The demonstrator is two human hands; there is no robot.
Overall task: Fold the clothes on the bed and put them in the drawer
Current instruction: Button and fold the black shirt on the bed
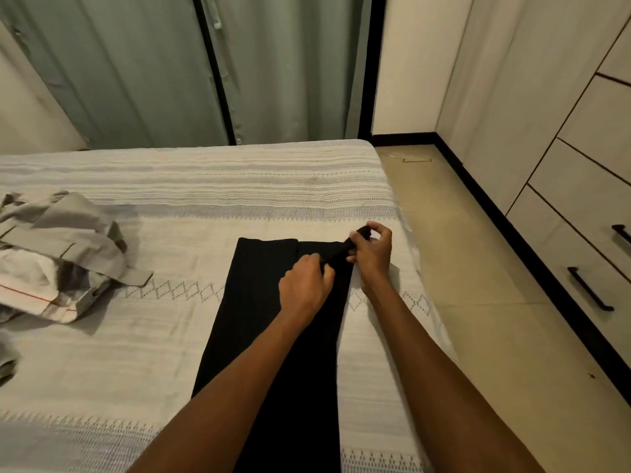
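A long black garment (263, 302) lies flat on the bed (170, 206), stretching away from me toward its far right side. My right hand (370, 252) pinches the garment's far right corner and lifts it off the bedspread. My left hand (305, 285) grips the same raised strip of black cloth a little nearer to me. A heap of unfolded grey and white clothes (58, 254) sits at the bed's left side. Closed drawers with dark handles (589, 288) line the cabinet on the right.
A tiled floor strip (495, 268) runs between the bed's right edge and the cabinet. A wire hanger (415, 158) lies on the floor near the far corner. Green curtains (136, 70) hang behind the bed. Another bit of cloth (6, 363) shows at the left edge.
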